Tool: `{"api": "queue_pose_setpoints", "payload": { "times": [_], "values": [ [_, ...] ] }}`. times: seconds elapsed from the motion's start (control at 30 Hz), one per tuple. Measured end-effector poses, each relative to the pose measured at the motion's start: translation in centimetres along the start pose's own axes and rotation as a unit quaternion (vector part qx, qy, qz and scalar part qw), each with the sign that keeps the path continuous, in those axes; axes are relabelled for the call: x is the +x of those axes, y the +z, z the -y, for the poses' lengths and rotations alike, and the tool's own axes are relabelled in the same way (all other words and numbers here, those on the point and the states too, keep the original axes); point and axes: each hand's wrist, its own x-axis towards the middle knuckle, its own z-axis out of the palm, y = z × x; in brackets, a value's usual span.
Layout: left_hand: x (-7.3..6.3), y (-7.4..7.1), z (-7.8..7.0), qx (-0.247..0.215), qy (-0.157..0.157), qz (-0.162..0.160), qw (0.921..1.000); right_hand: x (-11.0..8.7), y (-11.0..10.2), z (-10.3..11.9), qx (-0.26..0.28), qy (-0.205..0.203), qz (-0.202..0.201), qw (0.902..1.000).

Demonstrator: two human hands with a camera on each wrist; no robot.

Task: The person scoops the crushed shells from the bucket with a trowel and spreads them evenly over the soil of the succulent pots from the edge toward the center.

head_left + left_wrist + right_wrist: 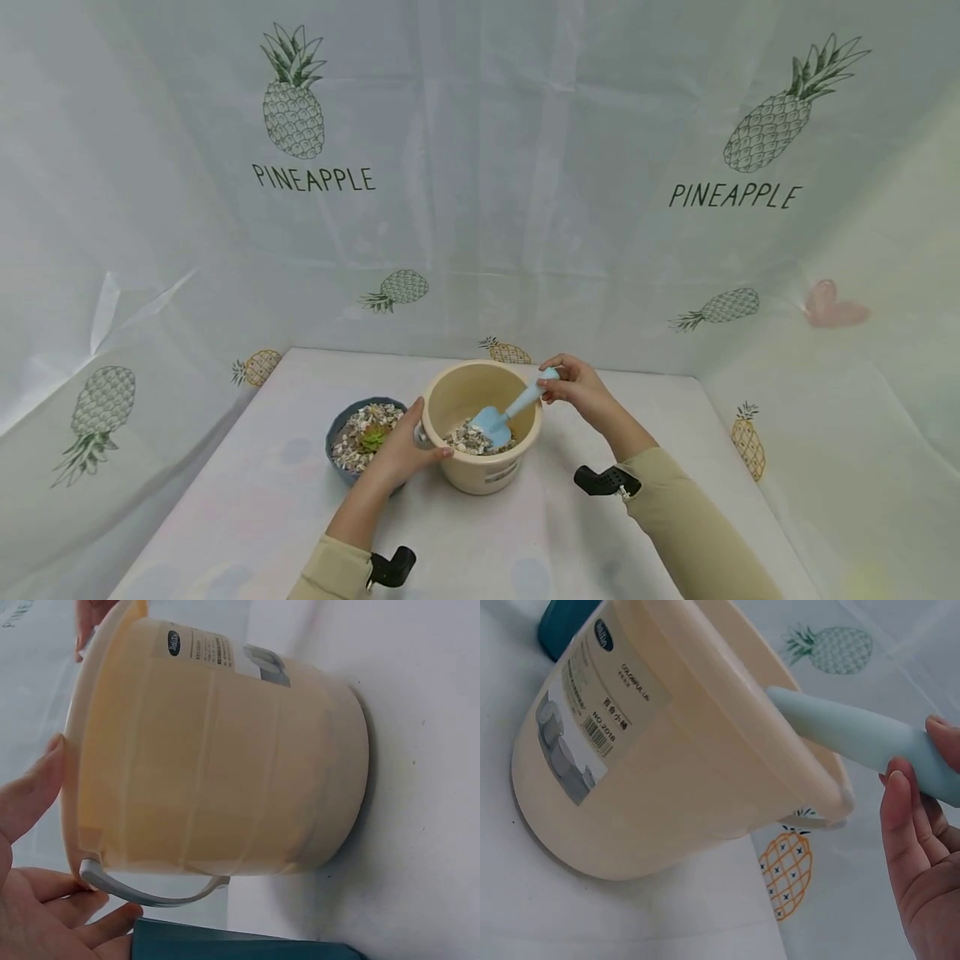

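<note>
A cream plastic bucket (pixel 480 477) stands upright on the table with pebbly gravel (pixel 467 437) in its bottom. My left hand (pixel 405 454) holds the bucket's rim at the left side, thumb at the near edge and fingers by the grey bail handle (pixel 150 898). With my right hand (pixel 581 392) I grip the handle of a light blue trowel (pixel 525 402) at its upper end. The trowel slants down into the bucket, its blade on the gravel. In the right wrist view the trowel handle (pixel 855 735) crosses above the rim, and the blade is hidden by the bucket wall.
Left of the bucket, close behind my left hand, a blue pot (pixel 330 442) holds gravel and a green succulent (pixel 372 437). A white cloth (pixel 615 550) with faint coloured spots covers the table. Pineapple-printed curtains (pixel 525 208) hang behind and at both sides.
</note>
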Motion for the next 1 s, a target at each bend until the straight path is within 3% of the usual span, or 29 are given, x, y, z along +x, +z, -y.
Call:
{"api": "queue_pose_setpoints", "payload": {
  "times": [0.33, 0.5, 0.73, 1.0],
  "values": [
    [-0.7, 0.2, -0.1, 0.011, -0.01, -0.031, 0.9994, -0.1, -0.3, 0.2, 0.042, -0.018, -0.006, 0.9989],
    [-1.0, -0.4, -0.1, 0.014, -0.005, -0.03, 0.9994, 0.0, 0.0, 0.3, 0.076, -0.014, -0.022, 0.9967],
    [-1.6, -2.7, -0.4, 0.036, -0.005, -0.038, 0.9986, 0.3, 1.1, 1.0, 0.102, -0.016, -0.045, 0.9937],
    [-1.7, -6.4, 0.4, 0.067, 0.021, -0.039, 0.9968, 0.9, 3.6, 2.6, 0.106, -0.027, -0.036, 0.9933]
  ]
}}
